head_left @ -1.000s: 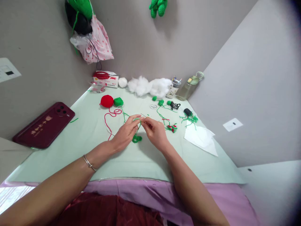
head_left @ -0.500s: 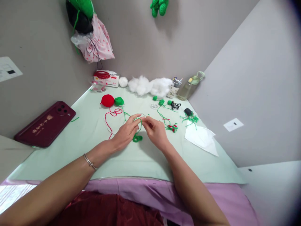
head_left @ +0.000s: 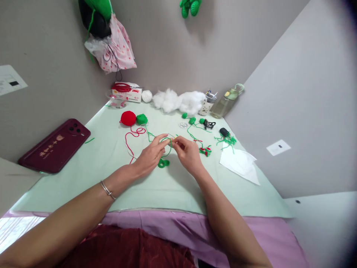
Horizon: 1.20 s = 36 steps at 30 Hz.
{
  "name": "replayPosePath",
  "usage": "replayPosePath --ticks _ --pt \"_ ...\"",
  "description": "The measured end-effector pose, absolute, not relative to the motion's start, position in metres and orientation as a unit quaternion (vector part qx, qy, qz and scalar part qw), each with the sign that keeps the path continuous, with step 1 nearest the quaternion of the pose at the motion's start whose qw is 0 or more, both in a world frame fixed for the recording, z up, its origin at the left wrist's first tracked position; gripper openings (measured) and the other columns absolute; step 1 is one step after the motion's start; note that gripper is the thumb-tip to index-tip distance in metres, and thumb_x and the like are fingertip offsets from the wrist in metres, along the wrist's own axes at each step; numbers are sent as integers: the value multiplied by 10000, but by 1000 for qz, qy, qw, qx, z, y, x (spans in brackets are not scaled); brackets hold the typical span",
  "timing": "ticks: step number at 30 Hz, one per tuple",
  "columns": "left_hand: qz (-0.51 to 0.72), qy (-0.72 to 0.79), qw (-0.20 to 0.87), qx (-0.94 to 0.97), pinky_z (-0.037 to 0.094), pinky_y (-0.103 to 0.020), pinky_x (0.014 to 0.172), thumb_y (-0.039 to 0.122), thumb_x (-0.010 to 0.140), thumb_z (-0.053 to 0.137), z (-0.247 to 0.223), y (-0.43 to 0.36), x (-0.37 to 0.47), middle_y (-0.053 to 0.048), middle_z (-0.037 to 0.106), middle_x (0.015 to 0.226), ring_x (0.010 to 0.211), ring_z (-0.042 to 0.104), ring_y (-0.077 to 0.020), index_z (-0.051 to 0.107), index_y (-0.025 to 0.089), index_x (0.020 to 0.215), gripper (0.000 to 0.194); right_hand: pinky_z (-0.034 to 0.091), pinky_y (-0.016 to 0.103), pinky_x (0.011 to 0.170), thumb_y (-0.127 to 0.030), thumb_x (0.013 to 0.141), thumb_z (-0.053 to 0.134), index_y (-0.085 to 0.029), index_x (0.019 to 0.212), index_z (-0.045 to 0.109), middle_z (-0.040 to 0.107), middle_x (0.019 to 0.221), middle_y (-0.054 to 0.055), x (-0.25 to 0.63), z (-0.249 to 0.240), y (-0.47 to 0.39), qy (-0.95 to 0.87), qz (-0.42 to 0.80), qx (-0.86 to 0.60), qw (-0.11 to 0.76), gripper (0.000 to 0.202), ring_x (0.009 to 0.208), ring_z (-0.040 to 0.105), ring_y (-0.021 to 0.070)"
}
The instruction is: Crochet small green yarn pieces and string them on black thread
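My left hand [head_left: 151, 155], with a bangle on the wrist, holds green yarn [head_left: 170, 148] looped round its fingers. Pinched close beside it, my right hand [head_left: 187, 152] grips a thin hook, whose small yellow part [head_left: 175, 138] shows at the fingertips. A green crocheted piece [head_left: 163, 163] lies on the table just below the hands. From the green ball [head_left: 142, 119] a strand runs down to my left hand. Left of that ball sits a red ball [head_left: 128, 118] with a loose red strand.
White stuffing [head_left: 178, 101], a pen cup [head_left: 206, 104] and a bottle [head_left: 225, 103] line the back. A maroon phone [head_left: 55, 146] lies left. Small green pieces [head_left: 205, 150], a black-capped yarn bundle [head_left: 226, 137] and white sheets [head_left: 238, 165] are right.
My right hand has shifted slightly right, away from my left fingers, and the green loop between the hands looks wider. The yellow part of the hook now shows. The view has moved a little.
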<state>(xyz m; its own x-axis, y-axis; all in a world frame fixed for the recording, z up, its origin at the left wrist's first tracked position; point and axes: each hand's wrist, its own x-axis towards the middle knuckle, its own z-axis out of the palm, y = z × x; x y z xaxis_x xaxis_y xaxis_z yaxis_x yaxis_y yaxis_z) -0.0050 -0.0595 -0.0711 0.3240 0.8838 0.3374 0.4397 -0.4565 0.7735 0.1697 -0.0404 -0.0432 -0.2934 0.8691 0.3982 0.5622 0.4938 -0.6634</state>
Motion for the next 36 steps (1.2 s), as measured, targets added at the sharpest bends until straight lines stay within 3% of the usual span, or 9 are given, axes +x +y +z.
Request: replayPosePath --ticks 4,7,10,16,21,32,36 --pt "388 437 285 760 490 -384 977 197 969 349 -73 -58 -6 -70 390 1525 1049 606 -195 547 300 1381 469 322 237 559 -244 895 555 -200 802 653 520 596 -39 170 -45 -39 -779 229 -451 371 142 539 414 110" --pt "401 437 290 751 484 -382 963 192 949 373 -71 -58 -5 -84 409 1510 934 612 -165 567 280 1363 466 324 243 552 -256 900 567 -200 786 646 545 603 -31 171 -47 -38 -761 198 -475 396 149 536 428 113" --pt "439 436 339 709 487 -359 934 236 938 432 -64 -58 -6 -66 455 1473 960 598 -168 641 269 1267 392 344 248 565 -258 914 563 -202 818 656 605 661 -12 169 -48 -40 -768 159 -460 417 145 557 470 118" --pt "509 461 470 554 453 -300 732 371 828 664 -55 -53 -10 -45 654 1152 796 565 -155 713 216 973 218 378 253 607 -254 940 552 -207 851 668 654 745 13 164 -47 -47 -791 94 -429 425 154 616 527 126" --pt "521 450 544 479 401 -280 691 383 759 750 -56 -53 -9 -29 683 979 810 580 -163 696 207 898 231 380 264 637 -277 971 508 -207 862 668 645 739 29 161 -48 -50 -810 49 -431 394 206 671 549 144" --pt "513 429 596 444 411 -289 821 347 775 714 -51 -56 -8 -19 666 1090 872 609 -148 617 192 802 184 359 258 642 -254 994 463 -195 839 667 627 701 28 160 -48 -51 -831 -34 -419 364 263 676 540 147" --pt "507 436 608 428 418 -306 866 286 750 684 -47 -57 -9 -27 641 1162 857 610 -138 577 183 773 150 350 260 629 -223 957 506 -202 841 666 657 750 26 166 -50 -43 -801 -8 -470 372 199 670 549 145"
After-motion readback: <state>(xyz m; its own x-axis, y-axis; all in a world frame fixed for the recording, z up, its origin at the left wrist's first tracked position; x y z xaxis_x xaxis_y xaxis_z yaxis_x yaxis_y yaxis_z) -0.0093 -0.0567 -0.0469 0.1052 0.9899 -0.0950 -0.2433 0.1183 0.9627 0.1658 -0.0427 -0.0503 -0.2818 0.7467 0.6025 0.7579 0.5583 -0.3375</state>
